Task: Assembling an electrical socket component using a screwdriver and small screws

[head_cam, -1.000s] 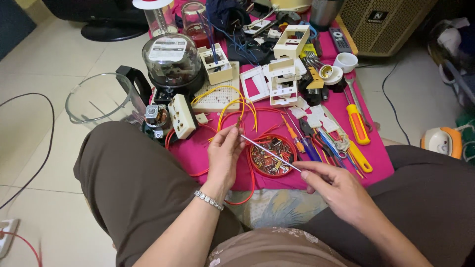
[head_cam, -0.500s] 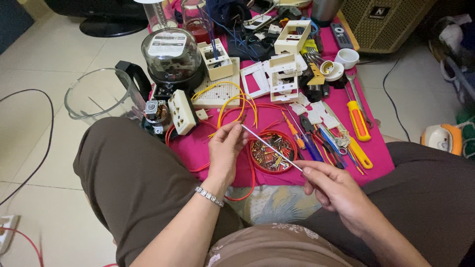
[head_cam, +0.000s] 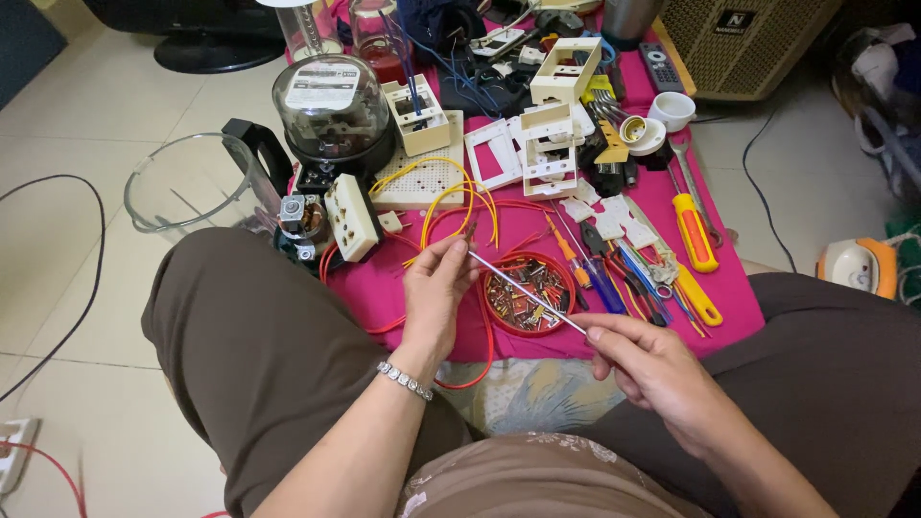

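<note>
Screwdriver (head_cam: 528, 293), thin and silvery, hung slantwise just above the red dish (head_cam: 530, 297) of small parts on the pink cloth (head_cam: 672, 317), its handle end pinched in the right hand (head_cam: 652, 369) while the left hand (head_cam: 436, 288) pinched a small piece at its tip, left of the dish.

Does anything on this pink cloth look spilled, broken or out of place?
Nothing looks spilled. The small parts sit inside the round red lid. The only untidy thing is the loose red and yellow wires looping over the pink cloth, one red strand trailing off its front edge.
</note>
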